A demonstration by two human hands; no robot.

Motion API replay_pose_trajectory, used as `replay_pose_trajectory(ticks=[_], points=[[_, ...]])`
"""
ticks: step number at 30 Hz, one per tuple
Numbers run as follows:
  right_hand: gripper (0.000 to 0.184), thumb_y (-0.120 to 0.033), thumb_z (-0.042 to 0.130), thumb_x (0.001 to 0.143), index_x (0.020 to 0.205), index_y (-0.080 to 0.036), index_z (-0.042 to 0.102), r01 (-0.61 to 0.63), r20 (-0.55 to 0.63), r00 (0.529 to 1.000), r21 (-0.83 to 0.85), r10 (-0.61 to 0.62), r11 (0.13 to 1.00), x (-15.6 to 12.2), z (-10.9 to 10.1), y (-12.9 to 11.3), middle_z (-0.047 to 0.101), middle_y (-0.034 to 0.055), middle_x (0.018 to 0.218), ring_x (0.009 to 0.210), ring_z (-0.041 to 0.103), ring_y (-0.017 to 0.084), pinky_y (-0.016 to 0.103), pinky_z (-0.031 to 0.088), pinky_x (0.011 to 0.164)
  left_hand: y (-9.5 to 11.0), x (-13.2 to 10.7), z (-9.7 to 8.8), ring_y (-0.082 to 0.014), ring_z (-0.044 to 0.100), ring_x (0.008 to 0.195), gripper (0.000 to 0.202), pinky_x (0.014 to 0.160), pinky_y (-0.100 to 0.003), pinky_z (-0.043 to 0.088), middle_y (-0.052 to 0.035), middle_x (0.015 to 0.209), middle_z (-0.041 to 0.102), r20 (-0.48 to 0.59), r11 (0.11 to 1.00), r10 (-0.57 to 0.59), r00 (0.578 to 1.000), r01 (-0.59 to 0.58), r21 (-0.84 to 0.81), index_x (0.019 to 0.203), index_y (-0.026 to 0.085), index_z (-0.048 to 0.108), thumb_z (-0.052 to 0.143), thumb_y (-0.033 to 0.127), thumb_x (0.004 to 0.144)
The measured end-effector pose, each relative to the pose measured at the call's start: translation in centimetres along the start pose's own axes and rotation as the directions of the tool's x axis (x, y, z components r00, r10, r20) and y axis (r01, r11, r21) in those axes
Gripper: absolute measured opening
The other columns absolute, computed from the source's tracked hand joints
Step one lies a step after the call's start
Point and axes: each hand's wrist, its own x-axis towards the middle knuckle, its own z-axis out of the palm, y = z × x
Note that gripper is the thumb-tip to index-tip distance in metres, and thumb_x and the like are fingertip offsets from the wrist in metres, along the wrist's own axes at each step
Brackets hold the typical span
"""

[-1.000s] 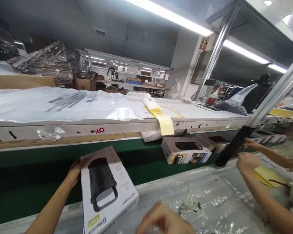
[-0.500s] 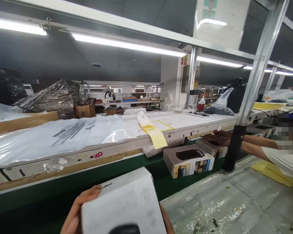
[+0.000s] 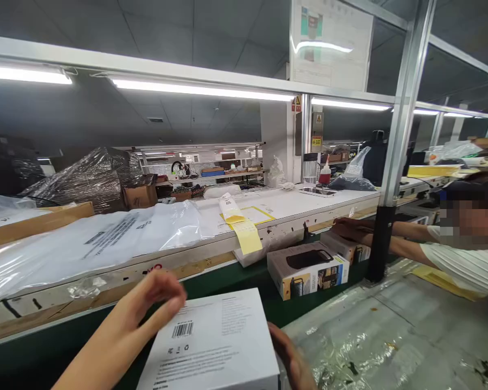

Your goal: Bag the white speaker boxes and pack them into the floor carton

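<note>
A white cardboard box (image 3: 215,341), with a barcode and printed text on its top face, is low in the middle of the head view. My left hand (image 3: 154,309) hovers over its upper left edge, fingers curved and thumb apart, with nothing in it. Along the box's right side lies my right hand (image 3: 290,357), its fingers bent against the cardboard and slightly blurred. The underside of the box is hidden. Farther up the green belt (image 3: 223,281) stands a printed product box (image 3: 309,265) with a dark picture on top.
A co-worker's hands (image 3: 352,230) rest on another printed box (image 3: 345,244) at the right. Beyond the belt, a white bench (image 3: 268,222) carries plastic bags (image 3: 117,227) and yellow label strips (image 3: 246,233). A metal post (image 3: 394,141) rises beside a plastic-covered surface (image 3: 390,319).
The box has turned so its barcode and text face up, where a dark picture showed before. My left hand has come off its side and risen. The view has shifted slightly right.
</note>
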Motion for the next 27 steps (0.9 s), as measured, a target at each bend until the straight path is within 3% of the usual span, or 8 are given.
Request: replay_pose_trajectory(ticks=[3, 5, 7, 11, 14, 17, 21, 27], points=[[0.051, -0.072, 0.065, 0.096, 0.104, -0.026, 0.085, 0.065, -0.064, 0.995, -0.125, -0.074, 0.99, 2.9, -1.1, -5.7, 0.085, 0.0119, 0.108, 0.103, 0.08, 0.031, 0.041, 0.066, 0.094, 4.5, 5.5, 2.0, -0.0313, 0.074, 0.122, 0.059, 0.112, -0.047, 0.056, -0.0091, 0.132, 0.077, 0.15, 0.994, 0.001, 0.989, 0.015, -0.104, 0.138, 0.033, 0.056, 0.074, 0.066, 0.094], [0.041, -0.063, 0.068, 0.097, 0.095, -0.024, 0.079, 0.254, -0.068, 0.958, -0.25, -0.278, 0.934, 6.4, -1.5, -10.2, 0.082, 0.0086, 0.09, 0.084, 0.078, 0.026, 0.038, 0.065, 0.081, 6.3, 8.7, 4.2, -0.031, 0.075, 0.122, 0.079, 0.113, -0.049, 0.055, -0.0105, 0.133, 0.078, 0.225, 0.982, -0.017, 0.974, 0.058, -0.178, 0.156, 0.036, 0.042, 0.078, 0.064, 0.092], [0.033, -0.055, 0.064, 0.099, 0.093, -0.024, 0.075, 0.407, -0.051, 0.889, -0.366, -0.455, 0.837, 10.6, -1.3, -14.2, 0.079, 0.0065, 0.085, 0.08, 0.074, 0.024, 0.036, 0.062, 0.076, 7.0, 11.0, 6.3, -0.0303, 0.076, 0.121, 0.088, 0.113, -0.049, 0.055, -0.0105, 0.123, 0.08, 0.269, 0.954, -0.026, 0.963, 0.104, -0.28, 0.162, 0.033, 0.038, 0.083, 0.057, 0.091], [0.016, -0.036, 0.067, 0.096, 0.097, -0.025, 0.078, 0.522, 0.118, 0.838, -0.454, -0.532, 0.722, 17.4, 0.2, -19.1, 0.077, 0.0047, 0.094, 0.087, 0.067, 0.023, 0.038, 0.055, 0.085, 6.7, 13.1, 9.3, -0.0256, 0.077, 0.107, 0.077, 0.106, -0.041, 0.055, -0.0053, 0.099, 0.081, 0.241, 0.888, -0.035, 0.97, 0.14, -0.438, 0.15, 0.024, 0.052, 0.09, 0.035, 0.084], [0.011, -0.023, 0.07, 0.093, 0.093, -0.024, 0.081, 0.596, 0.27, 0.796, -0.498, -0.541, 0.629, 20.0, 1.4, -20.0, 0.076, 0.0047, 0.096, 0.096, 0.066, 0.024, 0.039, 0.052, 0.091, 6.0, 13.5, 10.4, -0.0213, 0.076, 0.094, 0.075, 0.094, -0.035, 0.054, -0.0039, 0.094, 0.081, 0.161, 0.851, -0.038, 0.986, 0.117, -0.513, 0.146, 0.022, 0.055, 0.089, 0.024, 0.078], [0.012, -0.017, 0.069, 0.095, 0.094, -0.022, 0.08, 0.641, 0.362, 0.762, -0.536, -0.537, 0.549, 20.7, 1.9, -19.8, 0.076, 0.0062, 0.099, 0.1, 0.067, 0.024, 0.039, 0.052, 0.092, 5.6, 13.6, 10.8, -0.0178, 0.073, 0.087, 0.067, 0.084, -0.03, 0.051, -0.0014, 0.088, 0.08, 0.127, 0.842, -0.016, 0.992, 0.082, -0.533, 0.138, 0.022, 0.059, 0.086, 0.021, 0.077], [0.01, -0.017, 0.069, 0.099, 0.099, -0.022, 0.078, 0.687, 0.438, 0.712, -0.594, -0.549, 0.417, 20.6, 1.6, -19.8, 0.077, 0.0077, 0.105, 0.105, 0.066, 0.026, 0.042, 0.05, 0.097, 5.6, 13.7, 10.8, -0.0179, 0.071, 0.081, 0.058, 0.076, -0.028, 0.05, 0.0034, 0.076, 0.073, 0.123, 0.858, -0.002, 0.992, 0.064, -0.509, 0.132, 0.023, 0.063, 0.082, 0.022, 0.077], [0.015, -0.021, 0.063, 0.103, 0.096, -0.022, 0.076, 0.716, 0.533, 0.658, -0.661, -0.532, 0.224, 20.7, 1.9, -20.4, 0.077, 0.0114, 0.106, 0.105, 0.062, 0.031, 0.047, 0.046, 0.098, 4.9, 14.2, 11.1, -0.0155, 0.067, 0.074, 0.053, 0.07, -0.026, 0.048, 0.0047, 0.072, 0.07, 0.117, 0.853, 0.032, 0.993, 0.034, -0.52, 0.13, 0.023, 0.064, 0.078, 0.019, 0.079]])
